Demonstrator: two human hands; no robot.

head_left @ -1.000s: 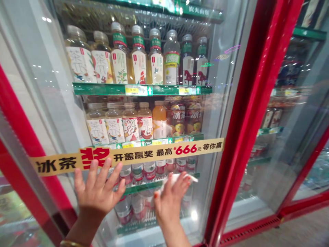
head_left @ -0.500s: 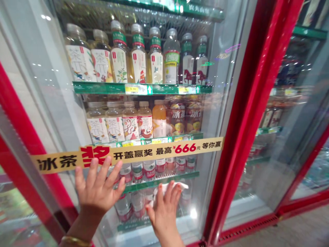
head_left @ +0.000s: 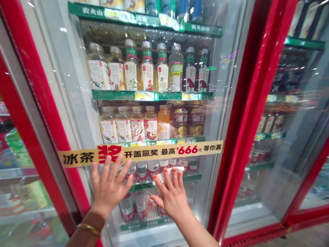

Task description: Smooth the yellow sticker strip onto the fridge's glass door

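Note:
My left hand point(head_left: 109, 185) lies spread out at the glass door point(head_left: 216, 113), its fingertips reaching the lower edge of a beige sticker strip point(head_left: 168, 151). It holds nothing. Under the fingers of my right hand point(head_left: 173, 197) is a white tissue point(head_left: 161, 177), pressed against the glass. Its fingers are stretched and slightly apart, and the palm covers part of the tissue. Behind the glass, tea bottles point(head_left: 147, 68) stand in rows on green-edged shelves point(head_left: 115, 95).
A red door frame point(head_left: 246, 130) runs up the right side of the glass, and another red frame point(head_left: 43, 82) is on the left. Further right is a second cooler door with bottles point(head_left: 275, 121). Packaged goods point(head_left: 33, 192) fill shelves at the left. Lights reflect in the glass.
My right hand has moved upward over the glass with the tissue, toward the strip. My left hand stays spread just below the strip. The view has shifted, showing more of the upper shelf.

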